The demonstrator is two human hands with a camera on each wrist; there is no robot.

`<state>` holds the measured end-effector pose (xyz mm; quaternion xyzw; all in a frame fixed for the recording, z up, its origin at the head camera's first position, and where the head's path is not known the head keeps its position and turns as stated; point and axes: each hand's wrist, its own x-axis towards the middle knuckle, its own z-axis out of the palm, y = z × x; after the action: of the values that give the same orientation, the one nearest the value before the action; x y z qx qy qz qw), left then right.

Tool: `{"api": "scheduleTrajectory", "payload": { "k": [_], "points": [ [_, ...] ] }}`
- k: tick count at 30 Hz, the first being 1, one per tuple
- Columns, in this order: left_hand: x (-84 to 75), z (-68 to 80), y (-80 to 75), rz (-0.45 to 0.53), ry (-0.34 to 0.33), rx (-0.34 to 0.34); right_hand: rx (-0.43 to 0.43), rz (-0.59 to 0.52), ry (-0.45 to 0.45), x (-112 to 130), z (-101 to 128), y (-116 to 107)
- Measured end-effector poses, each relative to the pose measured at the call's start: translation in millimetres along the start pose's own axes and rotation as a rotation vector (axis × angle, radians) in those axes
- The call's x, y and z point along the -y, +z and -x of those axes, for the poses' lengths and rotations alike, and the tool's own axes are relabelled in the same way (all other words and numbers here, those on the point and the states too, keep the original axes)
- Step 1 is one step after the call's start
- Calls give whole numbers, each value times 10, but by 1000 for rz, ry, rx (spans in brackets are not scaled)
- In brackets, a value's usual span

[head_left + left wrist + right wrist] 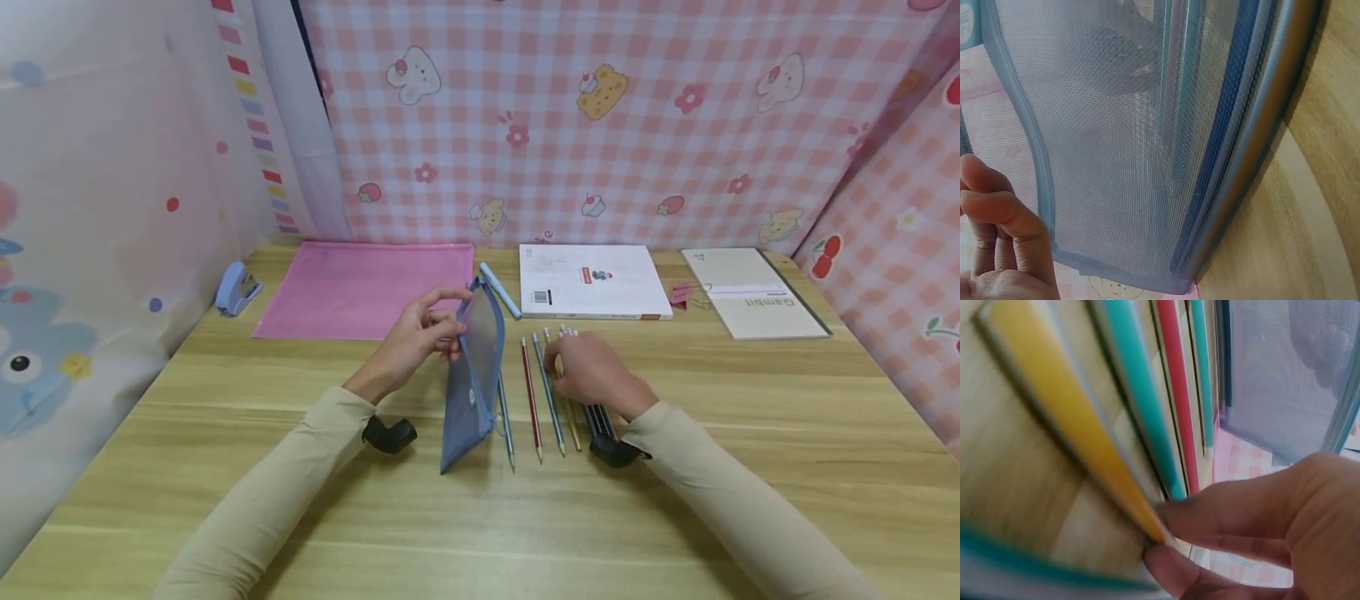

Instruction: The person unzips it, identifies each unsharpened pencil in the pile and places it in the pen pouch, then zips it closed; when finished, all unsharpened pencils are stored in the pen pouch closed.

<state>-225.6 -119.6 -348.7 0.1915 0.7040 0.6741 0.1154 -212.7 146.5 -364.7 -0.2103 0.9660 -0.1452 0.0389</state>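
Note:
My left hand (420,335) grips the upper edge of a blue-grey mesh zipper pouch (463,408), which stands on its edge on the table with its mouth parted. Through the mesh (1097,144) in the left wrist view, several pencils show. My right hand (600,372) reaches down over a row of pencils lying to the pouch's right. In the right wrist view its thumb and finger pinch the end of a yellow pencil (1072,406). Beside that one lie a teal pencil (1138,387), a red pencil (1175,381) and another teal pencil (506,425). Several dark pencils (597,419) are partly hidden under my right hand.
Behind the pouch lie a pink folder (367,292) and a light blue pen (500,291). A blue stapler (236,288) stands at the far left. Toward the back right are a white book (588,283), a pink clip (681,294) and a cream notebook (757,292).

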Motion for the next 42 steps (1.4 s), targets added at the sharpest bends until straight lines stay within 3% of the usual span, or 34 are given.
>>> {"api": "scheduleTrajectory", "payload": {
  "k": [6,12,20,25,28,31,35,42],
  "points": [
    [24,-8,1,5,3,4,2,-53,82,38,-39,13],
    [18,-11,17,-4,-3,7,-14,-193,104,-29,-50,-37],
    [5,-21,32,-5,4,20,-106,-580,151,45,6,-367],
    [27,-31,32,13,1,24,-230,-786,74,234,-48,-503],
    [35,-21,36,16,1,20,-316,-847,35,363,-141,-479],
    [40,-13,40,25,-1,19,-401,-841,45,497,-236,-400],
    [43,-30,54,43,3,22,-457,-754,81,623,-307,-287],
    [45,-28,60,48,21,0,-361,-588,52,735,-250,-180]
  ]
}}
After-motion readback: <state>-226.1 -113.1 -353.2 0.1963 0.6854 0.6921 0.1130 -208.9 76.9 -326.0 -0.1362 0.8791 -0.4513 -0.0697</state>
